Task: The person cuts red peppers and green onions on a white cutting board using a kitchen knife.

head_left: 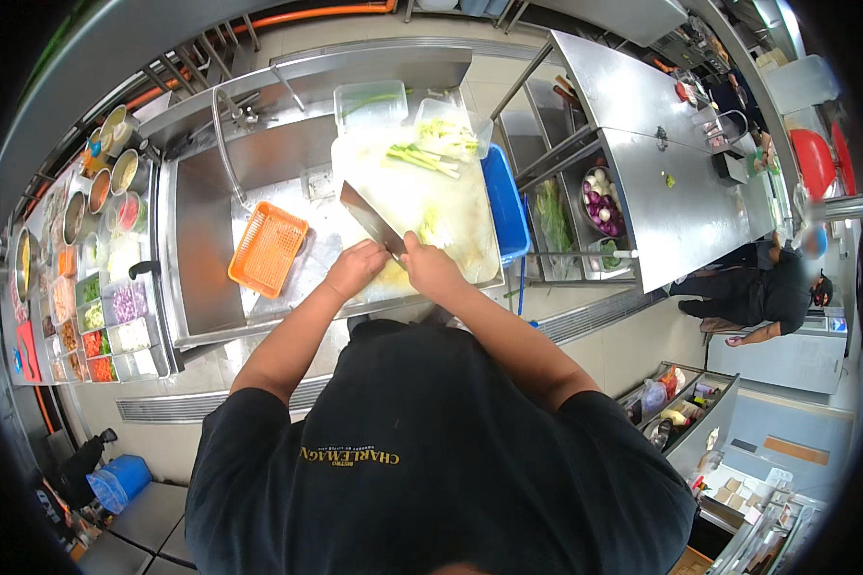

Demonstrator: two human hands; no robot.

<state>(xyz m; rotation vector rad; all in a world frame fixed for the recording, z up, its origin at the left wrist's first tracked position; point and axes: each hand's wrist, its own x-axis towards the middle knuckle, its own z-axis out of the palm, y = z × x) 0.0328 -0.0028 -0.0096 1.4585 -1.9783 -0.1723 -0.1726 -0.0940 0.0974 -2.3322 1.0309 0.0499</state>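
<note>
The right hand (434, 270) is closed around the handle of a broad, steel-bladed knife (372, 221), whose blade slants toward the far left over a white, rectangular cutting board (475, 206). The left hand (359, 267), fingers bent, lies beside the blade near the board's near edge; whether it grips anything cannot be told. Pale green chopped pieces (435, 226) lie right of the blade; long, pale green stalks (422, 160) lie farther back. Beyond the stalks stand two clear plastic containers, one (369, 103) at left and one (449, 134) filled with cut greens. Left of the board, an orange, rectangular, perforated plastic basket (268, 249) sits in a stainless-steel sink (199, 249). A blue plastic bin (515, 220) adjoins the board's right side; farther right extends a grey steel tabletop (671, 225).
</note>
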